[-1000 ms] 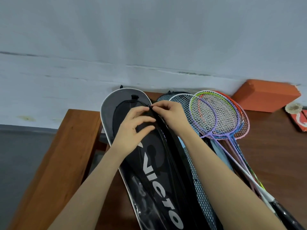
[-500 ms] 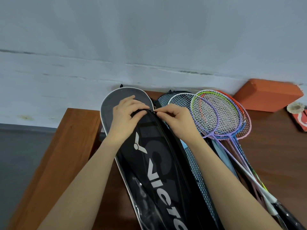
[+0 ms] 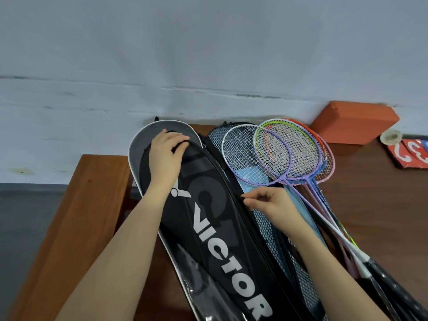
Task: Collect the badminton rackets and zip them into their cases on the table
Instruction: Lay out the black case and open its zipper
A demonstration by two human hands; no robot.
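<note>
A black racket case [image 3: 215, 218] with white VICTOR lettering lies lengthwise on the brown table [image 3: 379, 205], over a grey-lined case half [image 3: 143, 144]. My left hand [image 3: 165, 156] grips the case's top end, fingers curled over its edge. My right hand [image 3: 268, 201] pinches the zipper pull [image 3: 240, 197] partway down the case's right side. Several loose rackets [image 3: 289, 154] with purple, white, green and orange frames lie fanned to the right, on a blue mesh case [image 3: 264, 218].
An orange block [image 3: 354, 121] sits against the pale wall at the back right. A shuttlecock [image 3: 391, 137] and a red packet [image 3: 412, 154] lie at the right edge. A wooden bench [image 3: 76, 216] runs along the table's left side.
My right hand has pulled the zipper pull from the case's top down along its right side. My left hand has shifted up and now holds the case's top end.
</note>
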